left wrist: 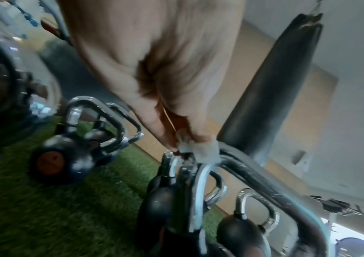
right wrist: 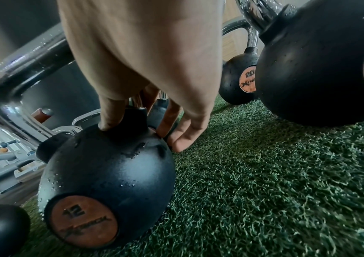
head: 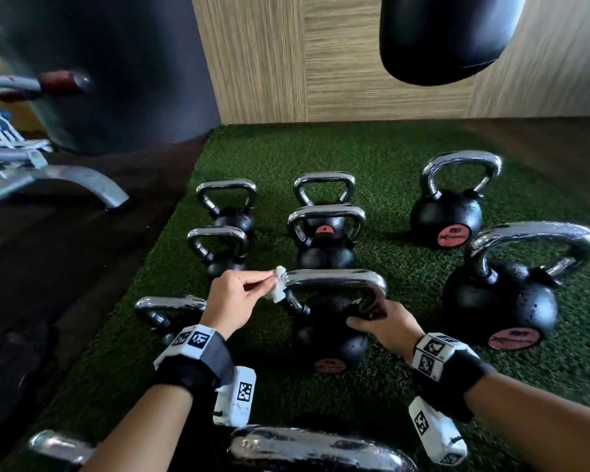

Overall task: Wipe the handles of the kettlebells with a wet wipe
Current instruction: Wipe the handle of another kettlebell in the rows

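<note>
Black kettlebells with chrome handles stand on green turf (head: 389, 158). The one marked 12 (head: 331, 332) (right wrist: 106, 173) is in front of me. My left hand (head: 269, 279) (left wrist: 176, 146) pinches a small white wet wipe (head: 279, 284) (left wrist: 201, 151) between thumb and fingertips. The wipe is pressed on the left corner of that kettlebell's handle (head: 334, 277) (left wrist: 198, 182). My right hand (head: 365, 318) (right wrist: 137, 132) grips the kettlebell at the right foot of its handle, with the thumb on the ball and the fingers behind the handle's leg.
Several more kettlebells stand around: small ones (head: 225, 206) behind and left, two large ones (head: 447, 206) (head: 504, 294) on the right, and handles (head: 321, 451) close below my wrists. A punching bag (head: 447, 35) hangs at the back right. A metal bench frame (head: 65, 178) is on the left.
</note>
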Motion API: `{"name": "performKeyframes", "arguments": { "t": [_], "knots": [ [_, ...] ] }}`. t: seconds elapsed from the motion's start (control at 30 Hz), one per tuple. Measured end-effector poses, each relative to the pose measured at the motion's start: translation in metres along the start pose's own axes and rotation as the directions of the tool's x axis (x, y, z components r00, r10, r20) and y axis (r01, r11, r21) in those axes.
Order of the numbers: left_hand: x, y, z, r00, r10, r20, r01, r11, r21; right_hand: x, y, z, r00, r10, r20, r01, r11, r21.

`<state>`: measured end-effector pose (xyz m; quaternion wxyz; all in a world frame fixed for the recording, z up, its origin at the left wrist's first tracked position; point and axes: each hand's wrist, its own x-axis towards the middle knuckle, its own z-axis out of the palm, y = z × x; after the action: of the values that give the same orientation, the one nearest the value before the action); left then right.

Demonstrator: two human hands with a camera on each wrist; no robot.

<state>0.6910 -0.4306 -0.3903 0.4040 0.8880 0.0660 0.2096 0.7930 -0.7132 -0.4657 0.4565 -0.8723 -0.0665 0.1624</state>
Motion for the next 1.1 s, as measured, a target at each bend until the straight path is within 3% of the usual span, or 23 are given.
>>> {"name": "performKeyframes", "arguments": {
  "t": [0.13, 0.3, 0.43, 0.53, 0.63, 0.73, 0.93, 1.0, 1.1],
  "knots": [
    [-0.006, -0.026, 0.003, 0.99, -0.095, 0.103, 0.099, 0.995, -0.031, 0.001, 0.002, -0.001, 1.0, -0.02, 0.008, 0.02, 1.0, -0.015],
    [-0.007, -0.046, 0.018, 0.995, -0.081, 0.059, 0.091, 0.976, -0.197, 0.004, 0.006, -0.002, 0.999, -0.034, 0.018, 0.035, 0.999, -0.032],
    [-0.013, -0.053, 0.034, 0.97, -0.186, 0.158, 0.238, 0.861, -0.449, 0.003, 0.003, -0.002, 0.997, -0.079, 0.009, 0.079, 0.996, -0.033],
    [-0.025, -0.056, 0.051, 0.951, -0.221, 0.215, 0.301, 0.82, -0.487, 0.003, 0.002, -0.002, 0.994, -0.107, -0.011, 0.108, 0.994, 0.03],
    [-0.028, -0.06, 0.057, 0.952, -0.229, 0.202, 0.295, 0.86, -0.415, 0.002, 0.0, -0.004, 0.993, -0.114, -0.013, 0.114, 0.993, 0.026],
    [-0.029, -0.055, 0.051, 0.977, -0.13, 0.17, 0.172, 0.95, -0.259, 0.0, -0.004, -0.007, 0.995, -0.102, -0.015, 0.101, 0.995, -0.01],
    [-0.018, -0.038, 0.059, 0.995, -0.086, 0.046, 0.091, 0.988, -0.125, -0.023, -0.005, -0.018, 0.998, -0.056, -0.036, 0.048, 0.98, -0.192],
    [0.0, -0.031, 0.067, 0.998, -0.062, 0.012, 0.062, 0.996, -0.058, -0.038, -0.005, -0.023, 0.994, -0.105, -0.028, 0.093, 0.955, -0.283],
    [0.03, -0.016, 0.085, 0.993, -0.059, 0.107, 0.054, 0.997, 0.048, -0.062, -0.013, -0.022, 0.967, -0.244, 0.08, 0.254, 0.871, -0.421]
  ]
}}
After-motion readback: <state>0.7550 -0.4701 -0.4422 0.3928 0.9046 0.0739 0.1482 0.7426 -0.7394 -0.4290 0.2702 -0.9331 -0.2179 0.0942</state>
